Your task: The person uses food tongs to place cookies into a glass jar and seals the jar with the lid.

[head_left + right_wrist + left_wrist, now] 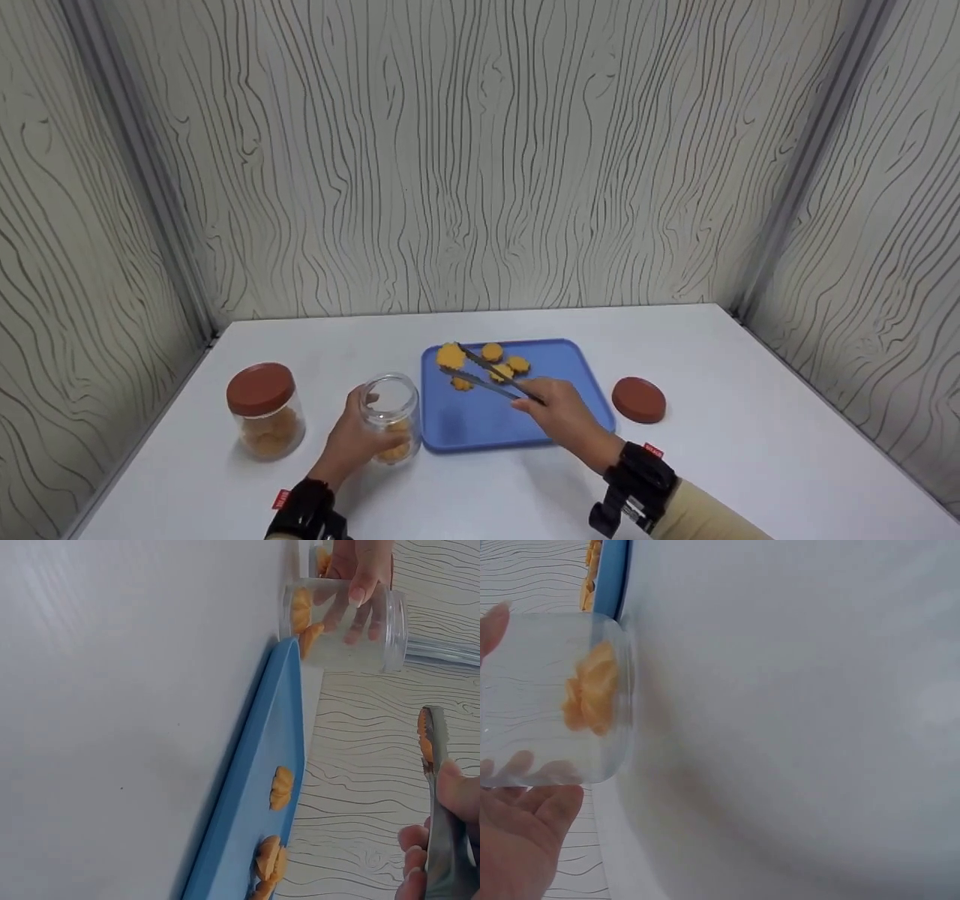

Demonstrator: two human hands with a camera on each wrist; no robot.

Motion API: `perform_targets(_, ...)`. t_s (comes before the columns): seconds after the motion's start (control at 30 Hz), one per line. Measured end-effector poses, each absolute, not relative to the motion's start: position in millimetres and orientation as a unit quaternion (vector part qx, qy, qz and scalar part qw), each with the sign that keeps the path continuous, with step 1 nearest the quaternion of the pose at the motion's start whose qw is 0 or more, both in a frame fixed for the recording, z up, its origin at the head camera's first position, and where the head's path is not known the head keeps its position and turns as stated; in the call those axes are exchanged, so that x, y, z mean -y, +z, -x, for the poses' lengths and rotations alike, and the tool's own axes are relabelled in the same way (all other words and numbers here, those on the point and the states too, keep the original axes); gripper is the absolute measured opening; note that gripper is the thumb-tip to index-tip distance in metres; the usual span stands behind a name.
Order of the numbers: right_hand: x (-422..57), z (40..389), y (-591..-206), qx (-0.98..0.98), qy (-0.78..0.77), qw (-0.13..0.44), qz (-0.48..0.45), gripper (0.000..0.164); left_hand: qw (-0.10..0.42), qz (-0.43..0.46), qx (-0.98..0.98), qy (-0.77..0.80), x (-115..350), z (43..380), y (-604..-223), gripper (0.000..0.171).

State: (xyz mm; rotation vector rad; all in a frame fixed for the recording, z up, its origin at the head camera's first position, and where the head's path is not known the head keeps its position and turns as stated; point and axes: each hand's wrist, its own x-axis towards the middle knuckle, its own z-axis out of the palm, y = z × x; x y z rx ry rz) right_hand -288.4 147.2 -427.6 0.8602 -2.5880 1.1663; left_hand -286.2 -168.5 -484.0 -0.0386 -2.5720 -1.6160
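My left hand [349,442] grips a clear, lidless jar [409,411] upright on the table, beside the blue tray's left edge. A few yellow-orange scalloped cookies [596,690] lie at its bottom. In my right hand [562,416] are metal tongs [448,851], their tips pinching one scalloped cookie [451,355] above the far left part of the blue tray [517,427]. Several more cookies [492,352] lie on the tray below and beside the tongs. In the right wrist view the pinched cookie is partly hidden by the tong tips.
At the left stands another clear jar with a red-brown lid [260,389] and cookies inside. A loose red-brown lid [639,399] lies right of the tray. Wood-patterned panels [465,187] enclose the white table [712,465] at the back and sides.
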Motion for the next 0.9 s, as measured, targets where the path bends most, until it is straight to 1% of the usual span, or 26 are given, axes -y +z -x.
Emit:
perform_targets(0.23,-134,285,-421,0.861,0.387,0.103,-0.314,0.029,0.040,-0.003,0.847,-0.530,170,286,-484,0.108)
perform_targets(0.33,-130,284,-419,0.859,0.381,0.112,-0.323,0.024,0.035,-0.008,0.846,-0.532,169,287,-484,0.109)
perform_targets(0.5,-124,281,-416,0.855,0.373,0.124,-0.339,0.014,0.050,0.010,0.837,-0.544,167,287,-486,0.102)
perform_targets(0.57,-121,280,-415,0.854,0.371,0.122,-0.343,0.015,0.054,0.015,0.835,-0.547,167,286,-486,0.100)
perform_targets(0.73,-113,278,-413,0.855,0.373,0.100,-0.346,0.025,0.041,0.003,0.837,-0.546,168,287,-484,0.100)
perform_targets(0.9,-106,276,-412,0.851,0.371,0.100,-0.358,0.030,0.032,-0.004,0.841,-0.541,168,288,-482,0.102)
